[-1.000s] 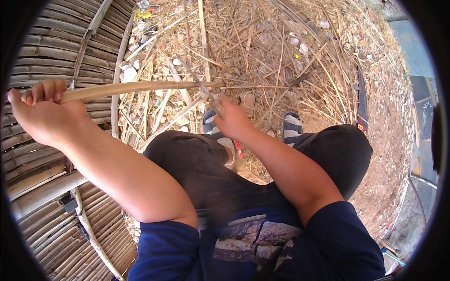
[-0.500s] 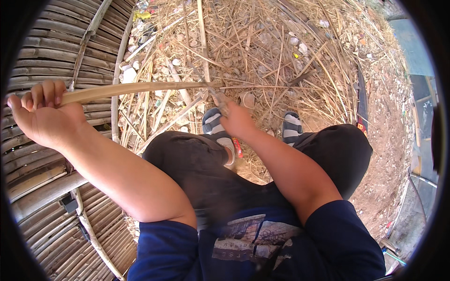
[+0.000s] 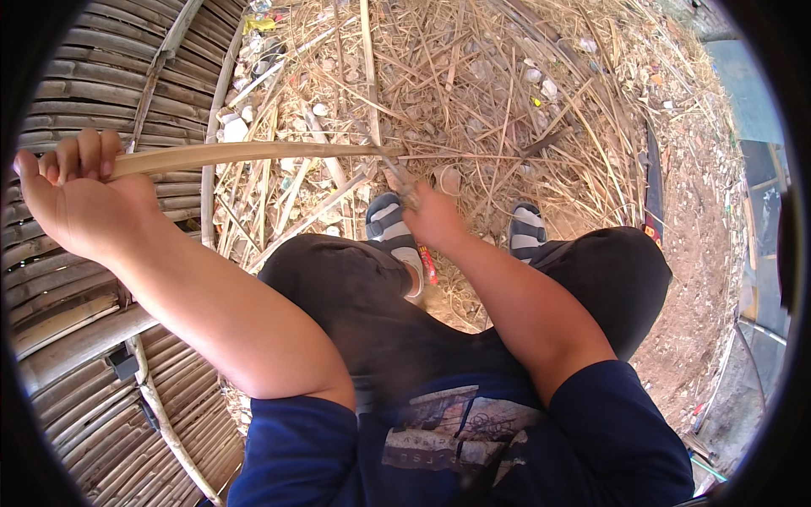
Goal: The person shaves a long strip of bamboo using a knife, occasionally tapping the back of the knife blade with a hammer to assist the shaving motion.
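Note:
My left hand [image 3: 78,194] is raised at the left and grips the thick end of a long pale bamboo strip [image 3: 253,153]. The strip runs level to the right toward my right hand [image 3: 432,215]. That hand is closed on a small tool [image 3: 404,187] whose metal end meets the strip's thin tip; I cannot make out the tool's kind. My knees in dark trousers and two striped shoes [image 3: 390,226] lie below the hands.
A ribbed bamboo wall or platform [image 3: 76,279] fills the left side. Dry stalks and straw [image 3: 473,84] litter the ground ahead, with small bits of rubbish. A dark long blade-like object [image 3: 652,182] lies at the right on bare earth.
Both hands hold nearly the same places. The right hand has shifted slightly along the strip's tip.

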Action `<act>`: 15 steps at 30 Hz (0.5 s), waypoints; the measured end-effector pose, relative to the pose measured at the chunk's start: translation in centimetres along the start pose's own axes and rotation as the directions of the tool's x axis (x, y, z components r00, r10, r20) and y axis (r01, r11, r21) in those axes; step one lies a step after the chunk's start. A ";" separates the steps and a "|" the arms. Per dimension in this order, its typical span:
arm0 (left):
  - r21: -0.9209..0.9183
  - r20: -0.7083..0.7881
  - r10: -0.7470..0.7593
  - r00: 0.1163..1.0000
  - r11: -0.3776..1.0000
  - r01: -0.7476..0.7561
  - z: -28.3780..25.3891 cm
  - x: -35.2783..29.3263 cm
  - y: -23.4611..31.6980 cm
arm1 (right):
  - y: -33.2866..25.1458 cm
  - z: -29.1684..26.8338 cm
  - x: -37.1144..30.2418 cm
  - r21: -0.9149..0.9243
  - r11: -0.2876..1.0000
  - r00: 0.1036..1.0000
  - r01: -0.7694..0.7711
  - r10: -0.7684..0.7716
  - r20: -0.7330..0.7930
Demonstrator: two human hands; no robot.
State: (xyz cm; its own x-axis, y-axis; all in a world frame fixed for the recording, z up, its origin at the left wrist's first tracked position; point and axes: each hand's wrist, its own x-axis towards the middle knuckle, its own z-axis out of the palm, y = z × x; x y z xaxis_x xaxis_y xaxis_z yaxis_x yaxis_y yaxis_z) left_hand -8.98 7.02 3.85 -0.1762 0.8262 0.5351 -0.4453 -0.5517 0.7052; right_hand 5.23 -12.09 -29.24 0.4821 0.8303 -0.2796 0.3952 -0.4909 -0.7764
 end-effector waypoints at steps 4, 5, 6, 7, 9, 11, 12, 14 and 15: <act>0.034 0.006 0.000 1.000 0.999 0.000 -0.7 0.2 0.0 | -1.6 0.0 -0.5 0.013 0.999 0.997 0.035 -0.036 0.074; 0.031 -0.011 0.002 1.000 1.000 -0.001 -0.6 0.3 0.2 | 0.1 0.9 -0.9 0.022 1.000 0.999 0.016 -0.016 0.038; 0.032 -0.030 0.003 1.000 1.000 -0.002 -0.6 0.2 0.2 | 1.9 1.6 -1.0 0.032 0.999 1.000 -0.004 0.004 0.006; 0.031 -0.037 -0.008 0.999 0.999 0.009 -0.9 0.4 0.2 | 3.8 1.8 -0.9 -0.016 0.999 0.999 -0.046 0.046 0.000; 0.024 -0.047 -0.033 0.998 0.999 0.034 -1.1 0.8 0.0 | 6.0 1.3 -0.8 -0.110 0.985 0.991 -0.133 0.131 -0.025; 0.020 -0.015 -0.011 1.000 1.000 0.011 -0.8 0.6 0.1 | 5.2 0.8 0.1 -0.105 0.976 0.981 -0.189 0.191 0.011; 0.021 -0.006 -0.003 1.000 1.000 0.003 -0.8 0.2 0.0 | 4.3 0.1 0.2 -0.109 0.970 0.974 -0.218 0.222 0.034; 0.023 0.005 0.014 1.000 1.000 -0.014 -0.1 -0.2 0.0 | 1.7 -0.1 -0.3 -0.074 0.989 0.991 -0.126 0.128 0.033; 0.028 0.011 0.023 1.000 0.999 -0.023 0.1 -0.3 0.1 | 0.7 0.1 -0.7 -0.054 0.995 0.996 -0.079 0.081 0.035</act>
State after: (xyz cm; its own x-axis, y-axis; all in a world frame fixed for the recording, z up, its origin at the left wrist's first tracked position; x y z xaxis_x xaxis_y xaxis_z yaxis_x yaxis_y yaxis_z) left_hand -8.87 6.76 3.81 -0.1766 0.8120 0.5563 -0.4161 -0.5738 0.7055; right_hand 5.09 -12.99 -29.66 0.4851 0.7965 -0.3609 0.3973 -0.5684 -0.7205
